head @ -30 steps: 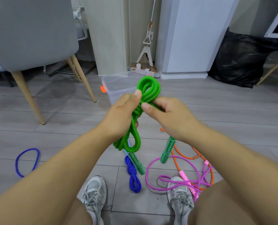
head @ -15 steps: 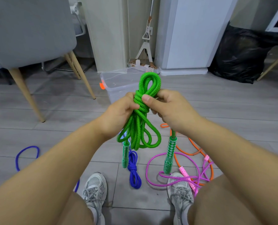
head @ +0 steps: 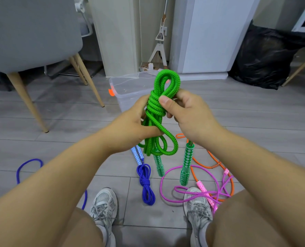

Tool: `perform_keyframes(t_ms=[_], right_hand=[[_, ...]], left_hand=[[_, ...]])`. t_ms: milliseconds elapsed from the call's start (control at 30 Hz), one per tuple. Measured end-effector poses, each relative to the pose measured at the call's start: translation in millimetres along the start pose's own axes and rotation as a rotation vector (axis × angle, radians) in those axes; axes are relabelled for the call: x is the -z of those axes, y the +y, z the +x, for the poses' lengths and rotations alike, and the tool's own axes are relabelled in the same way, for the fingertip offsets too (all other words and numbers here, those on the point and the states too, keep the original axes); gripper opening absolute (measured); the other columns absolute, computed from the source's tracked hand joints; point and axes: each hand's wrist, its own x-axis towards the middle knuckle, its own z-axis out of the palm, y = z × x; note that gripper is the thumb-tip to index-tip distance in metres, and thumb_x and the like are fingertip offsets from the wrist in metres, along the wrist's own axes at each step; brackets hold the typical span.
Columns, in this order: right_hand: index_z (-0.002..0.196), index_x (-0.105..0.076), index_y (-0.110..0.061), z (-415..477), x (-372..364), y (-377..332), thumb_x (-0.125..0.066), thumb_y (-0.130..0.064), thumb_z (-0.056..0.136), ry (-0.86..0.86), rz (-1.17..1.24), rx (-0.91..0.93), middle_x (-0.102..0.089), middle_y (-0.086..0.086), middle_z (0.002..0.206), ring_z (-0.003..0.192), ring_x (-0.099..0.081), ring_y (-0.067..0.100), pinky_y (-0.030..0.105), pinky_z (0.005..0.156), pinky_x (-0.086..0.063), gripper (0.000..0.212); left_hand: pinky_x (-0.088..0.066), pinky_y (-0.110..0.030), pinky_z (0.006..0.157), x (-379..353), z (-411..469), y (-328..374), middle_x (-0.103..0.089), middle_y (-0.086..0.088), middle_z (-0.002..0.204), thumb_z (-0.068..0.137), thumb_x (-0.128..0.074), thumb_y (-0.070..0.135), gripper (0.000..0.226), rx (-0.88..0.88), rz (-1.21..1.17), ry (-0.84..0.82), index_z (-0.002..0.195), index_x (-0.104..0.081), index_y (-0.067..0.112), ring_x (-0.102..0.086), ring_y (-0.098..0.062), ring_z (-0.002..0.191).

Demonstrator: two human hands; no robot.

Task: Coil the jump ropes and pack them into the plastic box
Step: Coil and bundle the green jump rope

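A green jump rope [head: 156, 111] is bundled upright in front of me, wrapped around its middle, with a loop on top. My left hand [head: 130, 129] grips the bundle below the wraps. My right hand [head: 185, 111] pinches the wraps from the right, thumb on the rope. Two green handles [head: 187, 164] dangle beneath. The clear plastic box [head: 128, 90] with an orange latch stands on the floor just behind the rope. A coiled blue rope [head: 144, 179], a loose pink rope [head: 198, 191] and an orange rope [head: 203, 161] lie on the floor.
A grey chair [head: 34, 32] with wooden legs stands at the left. A black bag [head: 265, 56] sits at the back right beside a white cabinet [head: 210, 32]. A second blue rope [head: 28, 166] loops on the floor at left. My shoes [head: 103, 204] are below.
The green bundle has been raised and turned more upright, its wraps drawn tighter. My left hand slid lower on the bundle, and both handles now hang straight down.
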Motion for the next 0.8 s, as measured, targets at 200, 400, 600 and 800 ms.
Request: perform_keyframes(t_ms=[200, 400, 600, 800], right_hand=[[0.076, -0.055, -0.027, 0.4, -1.4, -0.6, -0.055, -0.028, 0.092, 0.008, -0.003, 0.01, -0.052, -0.009, 0.059, 0.046, -0.047, -0.004, 0.01, 0.053, -0.034, 0.015], [0.077, -0.055, -0.027, 0.0, -1.4, 0.9, -0.055, -0.028, 0.092, 0.005, -0.017, 0.015, -0.054, -0.008, 0.06, 0.047, -0.047, -0.004, 0.01, 0.052, -0.033, 0.015], [0.083, -0.058, -0.027, 2.6, -1.4, 3.4, -0.062, -0.026, 0.088, -0.025, 0.065, 0.033, -0.06, -0.008, 0.066, 0.061, -0.055, 0.0, 0.02, 0.067, -0.043, 0.006], [0.09, -0.059, -0.026, 2.3, 6.2, 7.3, -0.078, -0.012, 0.063, -0.177, 0.066, 0.046, -0.058, -0.009, 0.071, 0.07, -0.049, 0.021, 0.043, 0.07, -0.047, 0.036]], left_hand=[[-0.054, -0.027, 0.064, -1.6, -1.4, 0.2, -0.062, 0.007, 0.082, 0.076, -0.068, 0.006, 0.058, -0.016, 0.146, 0.109, 0.122, -0.046, 0.033, -0.054, -0.003, 0.064], [-0.045, -0.022, 0.058, -4.3, -3.0, 2.1, -0.058, -0.001, 0.076, 0.071, -0.062, 0.018, 0.035, 0.017, 0.302, 0.173, 0.101, -0.048, 0.031, -0.047, -0.003, 0.058], [-0.039, -0.019, 0.051, -7.4, -1.7, 3.0, -0.051, 0.005, 0.065, 0.073, -0.061, 0.015, 0.024, 0.003, 0.387, 0.263, 0.092, -0.051, 0.026, -0.047, -0.004, 0.056], [-0.037, -0.014, 0.048, -3.8, -2.6, 0.7, -0.052, 0.008, 0.062, 0.061, -0.055, 0.032, 0.026, 0.011, 0.363, 0.242, 0.087, -0.052, 0.03, -0.047, -0.002, 0.053]])
